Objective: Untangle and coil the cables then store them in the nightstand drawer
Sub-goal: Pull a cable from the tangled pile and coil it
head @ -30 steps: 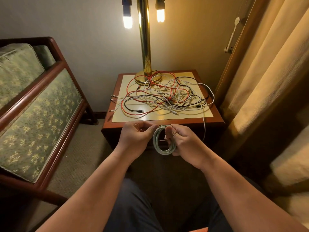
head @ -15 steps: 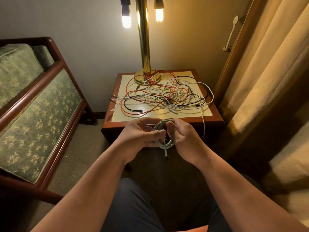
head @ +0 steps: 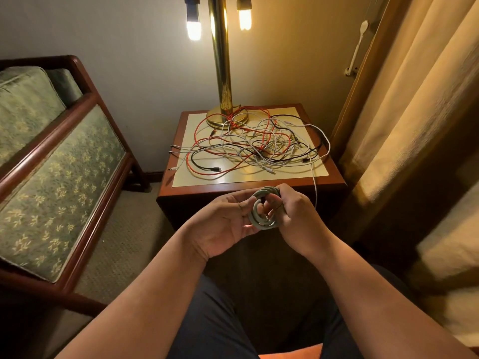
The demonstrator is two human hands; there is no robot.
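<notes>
Fingers (head: 234, 197) of the left hand (head: 220, 226) curl around the left side of a small grey coiled cable (head: 260, 224), and the right hand (head: 298, 216) grips its right side, so both hands hold it together in the air, just in front of the nightstand (head: 335, 177). The coil has several tight round loops. Its ends are hidden among the fingers, and the right fingertips are hidden behind the loops. On the nightstand top lies a tangle of cables (head: 248, 149), red, white and black, partly over the base of a brass lamp (head: 223, 99). One white cable (head: 315, 187) hangs over the front edge. The nightstand front is dark, and the drawer is hard to make out.
</notes>
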